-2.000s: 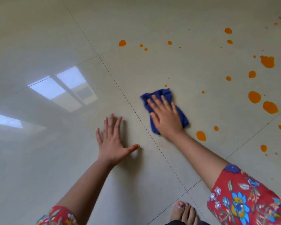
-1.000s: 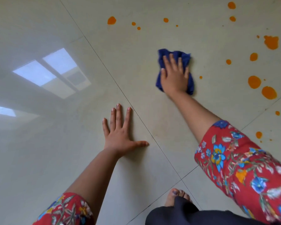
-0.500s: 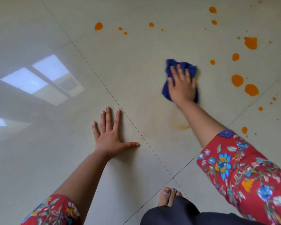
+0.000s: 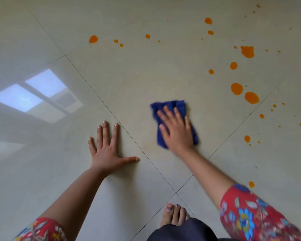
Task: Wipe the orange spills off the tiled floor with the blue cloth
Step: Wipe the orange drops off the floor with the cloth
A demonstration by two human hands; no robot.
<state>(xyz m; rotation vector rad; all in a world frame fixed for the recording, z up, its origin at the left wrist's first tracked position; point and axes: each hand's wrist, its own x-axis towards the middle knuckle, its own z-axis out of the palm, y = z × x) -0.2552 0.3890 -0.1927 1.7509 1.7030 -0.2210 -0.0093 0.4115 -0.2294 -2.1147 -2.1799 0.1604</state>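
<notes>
Glossy tiled floor [image 4: 146,75]: I judge it slick, so the cloth should glide. Blue cloth [image 4: 169,106], bunched, just right of centre: soft, light, limp. I'd press it from above, not pinch it. Right hand [image 4: 176,131] lies on it, fingers straight and spread. Left hand [image 4: 106,152], at its 8 o'clock, is splayed flat on the tile. Orange spills [image 4: 251,97] lie from 11 through 4 o'clock, unwiped.

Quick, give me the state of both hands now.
Left hand: open, flat on the tiled floor.
Right hand: open, pressing the blue cloth.
</notes>
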